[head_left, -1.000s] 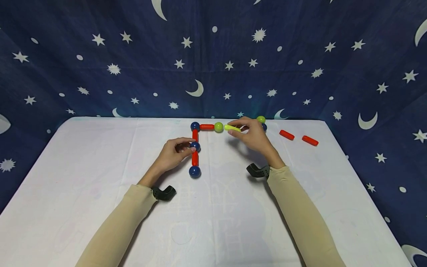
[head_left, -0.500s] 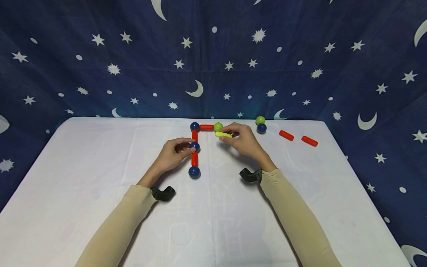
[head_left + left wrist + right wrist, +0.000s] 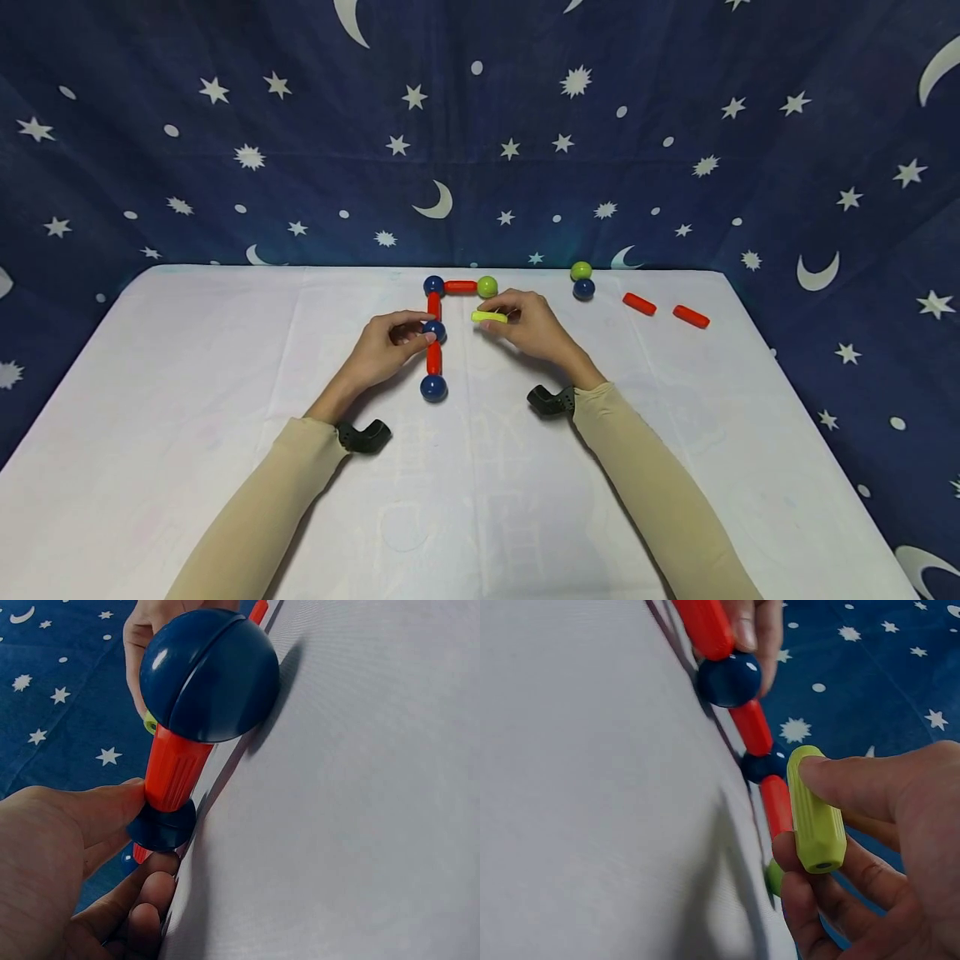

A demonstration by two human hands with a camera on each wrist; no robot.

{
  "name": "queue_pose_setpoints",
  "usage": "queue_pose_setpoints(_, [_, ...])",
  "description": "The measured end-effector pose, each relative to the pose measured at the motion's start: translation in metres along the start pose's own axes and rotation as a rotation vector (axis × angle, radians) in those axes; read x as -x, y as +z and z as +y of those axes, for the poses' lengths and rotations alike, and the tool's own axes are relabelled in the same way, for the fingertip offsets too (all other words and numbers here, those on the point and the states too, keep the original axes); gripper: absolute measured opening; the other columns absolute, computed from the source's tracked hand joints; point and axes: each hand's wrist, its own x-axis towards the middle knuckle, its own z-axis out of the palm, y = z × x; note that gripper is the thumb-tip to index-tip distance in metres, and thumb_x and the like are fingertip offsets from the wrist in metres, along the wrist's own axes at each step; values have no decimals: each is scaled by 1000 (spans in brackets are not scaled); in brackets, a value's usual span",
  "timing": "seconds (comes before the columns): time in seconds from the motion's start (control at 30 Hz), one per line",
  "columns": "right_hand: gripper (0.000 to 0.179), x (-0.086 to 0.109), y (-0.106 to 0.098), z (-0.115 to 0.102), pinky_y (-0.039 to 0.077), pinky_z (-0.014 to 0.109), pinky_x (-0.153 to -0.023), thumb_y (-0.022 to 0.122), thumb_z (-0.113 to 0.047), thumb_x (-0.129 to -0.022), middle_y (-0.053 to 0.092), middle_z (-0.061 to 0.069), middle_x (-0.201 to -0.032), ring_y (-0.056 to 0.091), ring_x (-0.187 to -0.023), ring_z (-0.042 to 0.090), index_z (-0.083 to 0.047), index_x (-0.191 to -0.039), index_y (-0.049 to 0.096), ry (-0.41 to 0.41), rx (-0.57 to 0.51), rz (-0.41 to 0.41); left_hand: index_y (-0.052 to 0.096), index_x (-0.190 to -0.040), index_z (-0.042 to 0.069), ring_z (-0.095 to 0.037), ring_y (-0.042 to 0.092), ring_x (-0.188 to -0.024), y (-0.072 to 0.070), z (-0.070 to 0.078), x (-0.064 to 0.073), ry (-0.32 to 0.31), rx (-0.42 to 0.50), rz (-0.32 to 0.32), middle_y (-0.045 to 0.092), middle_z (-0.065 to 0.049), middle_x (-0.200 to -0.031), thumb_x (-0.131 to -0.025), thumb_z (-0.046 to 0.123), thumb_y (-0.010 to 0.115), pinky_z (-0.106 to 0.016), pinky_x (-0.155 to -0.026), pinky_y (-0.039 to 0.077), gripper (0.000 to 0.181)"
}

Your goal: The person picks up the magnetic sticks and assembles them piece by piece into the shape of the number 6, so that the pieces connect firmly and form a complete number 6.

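My left hand pinches the middle blue ball of a chain of balls and ribbed rods lying on the table. A red rod runs from that ball to the front blue ball. Behind it, another red rod leads to the back blue ball. From there a third red rod reaches right to a green ball. Between thumb and fingers, my right hand holds a yellow-green rod, just right of the chain and in front of the green ball.
At the back right, a loose green ball sits behind a loose blue ball. Two loose red rods lie farther right. A dark star-patterned cloth rises behind the white table.
Carrying the yellow-green rod, my right hand has moved left and toward me, from beside the chain's green ball to in front of it. My left hand keeps its hold on the middle blue ball.
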Motion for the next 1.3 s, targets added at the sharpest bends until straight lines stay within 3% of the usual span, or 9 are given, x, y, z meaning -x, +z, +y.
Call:
queue_pose_setpoints(0.47, [22, 0, 23, 2, 45, 29, -73, 78, -10, -90, 71, 5, -100, 55, -82, 18, -5, -112, 77, 2, 9, -58, 72, -124, 5, -24, 58, -84, 0, 1, 1, -6, -4, -3, 68, -12, -104, -95, 14, 74, -27, -74, 49, 31])
queue_pose_setpoints(1.3, [24, 1, 35, -6, 45, 29, -75, 78, -9, -90, 69, 3, -103, 55, -86, 19, -7, -114, 77, 6, 24, -79, 71, -123, 3, -24, 58, -81, -1, 1, 0, 18, -18, 4, 68, -13, -99, -94, 13, 74, -27, -72, 49, 31])
